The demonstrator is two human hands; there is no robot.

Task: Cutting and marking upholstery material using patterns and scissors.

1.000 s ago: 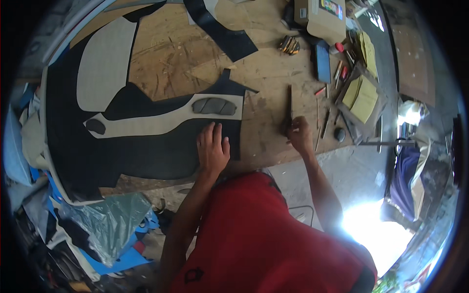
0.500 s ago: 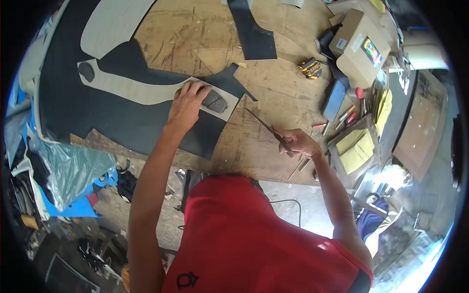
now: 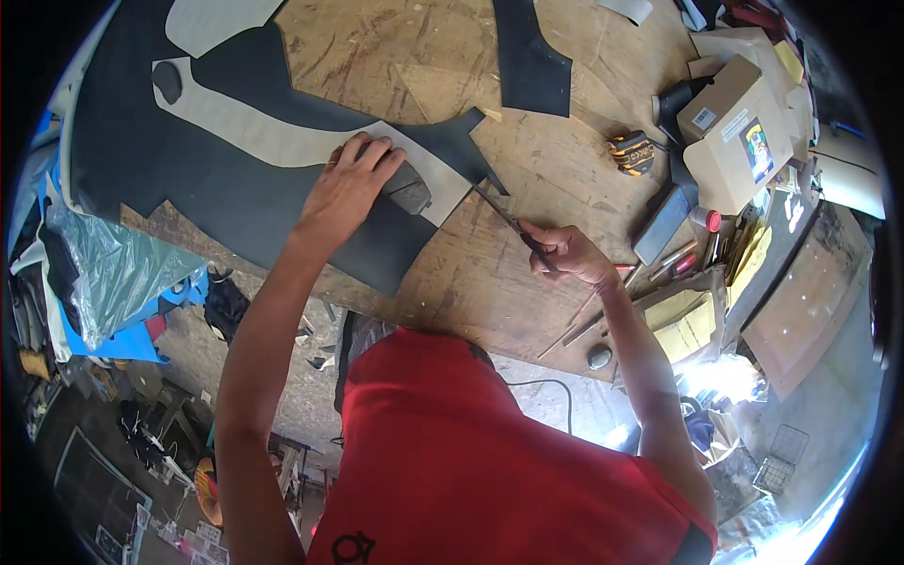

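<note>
My left hand (image 3: 344,188) lies over the wide end of a long pale pattern piece (image 3: 240,130), its fingers bent a little and slightly apart. Partly under those fingertips is a dark flat block (image 3: 409,191). A second dark rounded block (image 3: 168,83) rests on the pattern's far left end. Beneath the pattern spreads a sheet of black material (image 3: 235,207) with an irregular cut edge. In my right hand (image 3: 568,254) is a pair of scissors (image 3: 504,217). Their tips point up and left, at the pattern's right corner beside the black material's edge.
Another pale pattern (image 3: 215,21) lies at the upper left, and a black offcut (image 3: 532,66) at the top. On the right are a tape measure (image 3: 631,153), a cardboard box (image 3: 730,132), a phone (image 3: 662,224), pens and yellow paper (image 3: 686,323). The wooden table (image 3: 377,56) has a curved front edge.
The scissors have come closer to the pattern's right corner, their tips now at the material's edge. My left hand stays on the pattern. The whole view has shifted a little.
</note>
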